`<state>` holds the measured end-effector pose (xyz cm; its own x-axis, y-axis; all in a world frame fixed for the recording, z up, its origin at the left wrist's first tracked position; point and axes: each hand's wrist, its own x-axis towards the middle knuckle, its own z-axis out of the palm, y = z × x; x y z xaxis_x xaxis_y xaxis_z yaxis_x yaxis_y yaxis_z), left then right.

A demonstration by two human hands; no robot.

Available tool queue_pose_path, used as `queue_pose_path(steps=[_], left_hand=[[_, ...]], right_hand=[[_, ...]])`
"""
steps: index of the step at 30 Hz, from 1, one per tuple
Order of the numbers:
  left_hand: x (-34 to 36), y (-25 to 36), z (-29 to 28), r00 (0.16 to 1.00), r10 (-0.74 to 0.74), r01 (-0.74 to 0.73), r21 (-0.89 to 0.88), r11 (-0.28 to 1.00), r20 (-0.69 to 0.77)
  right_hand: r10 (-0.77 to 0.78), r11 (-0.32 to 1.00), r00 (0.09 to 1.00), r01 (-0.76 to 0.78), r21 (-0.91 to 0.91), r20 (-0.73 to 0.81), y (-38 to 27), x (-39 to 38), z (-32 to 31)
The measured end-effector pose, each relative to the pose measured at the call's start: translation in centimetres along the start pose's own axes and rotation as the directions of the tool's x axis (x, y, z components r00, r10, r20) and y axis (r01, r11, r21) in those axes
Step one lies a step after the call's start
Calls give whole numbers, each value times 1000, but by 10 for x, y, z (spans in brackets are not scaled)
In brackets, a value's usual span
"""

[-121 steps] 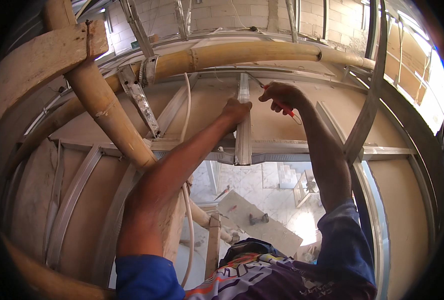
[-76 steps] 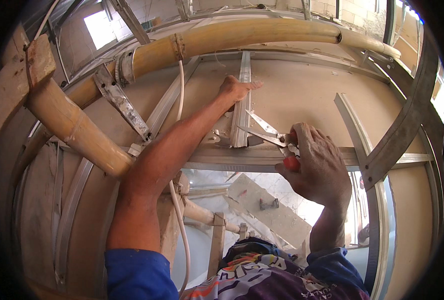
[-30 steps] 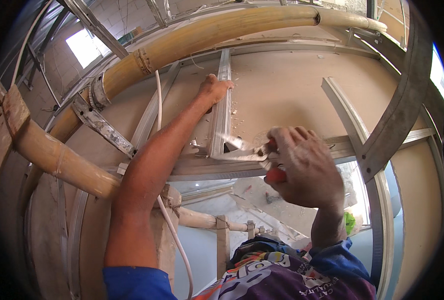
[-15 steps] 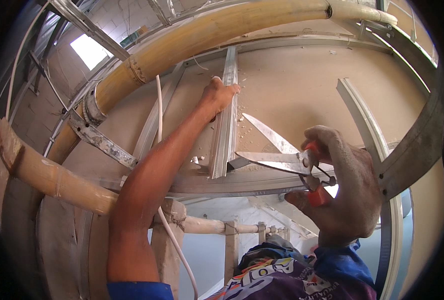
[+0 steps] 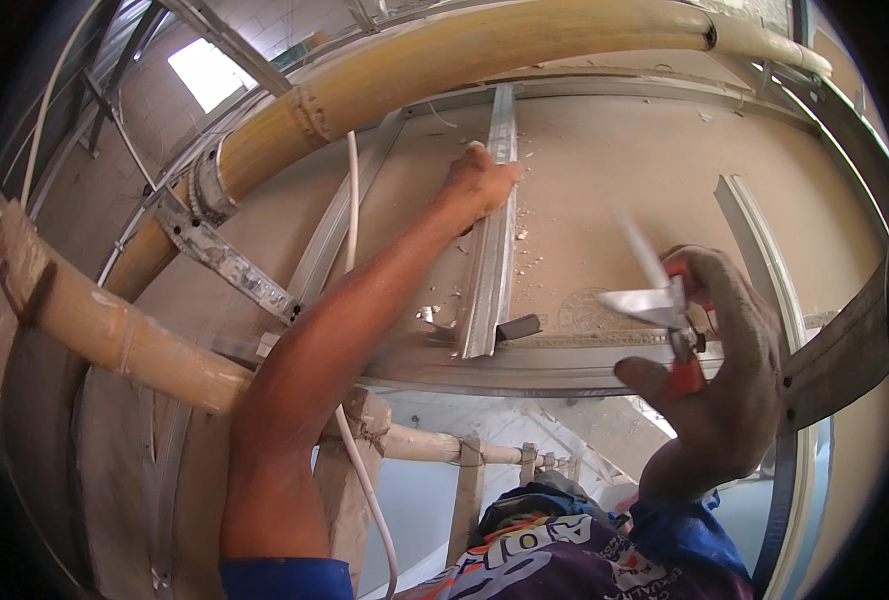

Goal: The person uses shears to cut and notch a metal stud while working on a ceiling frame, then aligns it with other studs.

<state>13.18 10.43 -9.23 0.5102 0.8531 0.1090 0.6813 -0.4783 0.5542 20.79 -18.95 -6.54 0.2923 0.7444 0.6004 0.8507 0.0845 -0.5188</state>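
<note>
My left hand [image 5: 482, 185] is closed around a silvery metal channel [image 5: 490, 275], whose cut end lies near the metal rail [image 5: 555, 372]. In my right hand [image 5: 733, 360] is a pair of tin snips [image 5: 665, 305] with red-orange handles. Their blades stand apart, pointing up and left, and one is smeared by motion. The snips are clear of the channel, over the brownish board [image 5: 615, 180]. A short dark offcut of metal [image 5: 519, 327] sits beside the channel's near end.
A thick bamboo pole [image 5: 465, 52] crosses the far side; another bamboo pole [image 5: 135, 345] runs at the left. A white cable [image 5: 353, 200] passes by my left forearm. Another metal channel [image 5: 755, 235] stands at the right, near a dark metal bar [image 5: 840, 355]. White crumbs litter the board.
The snips have moved right, away from the channel, and turned with my right hand. My left hand keeps its grip on the channel. The whole view has shifted slightly.
</note>
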Motion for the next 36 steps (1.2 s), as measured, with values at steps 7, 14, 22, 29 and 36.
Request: queue_pose_path(steps=[7, 14, 22, 29, 36], left_hand=[[-11, 12, -11, 1000, -27, 26, -169, 985, -4], [-9, 9, -8, 999, -9, 1, -166, 986, -48], [-47, 24, -33, 1000, 16, -15, -230, 973, 2], [-98, 20, -33, 973, 219, -214, -73, 974, 76], [-163, 35, -26, 903, 425, -407, -187, 894, 65]], right_hand=[[-121, 975, 966, 158, 153, -228, 9, -5, -1], [-65, 970, 965, 121, 209, -255, 0, -19, 0], [141, 909, 955, -20, 416, -262, -26, -46, -6], [75, 887, 981, 17, 461, -179, -36, -72, -6], [49, 835, 996, -2, 550, -71, -37, -96, -13]])
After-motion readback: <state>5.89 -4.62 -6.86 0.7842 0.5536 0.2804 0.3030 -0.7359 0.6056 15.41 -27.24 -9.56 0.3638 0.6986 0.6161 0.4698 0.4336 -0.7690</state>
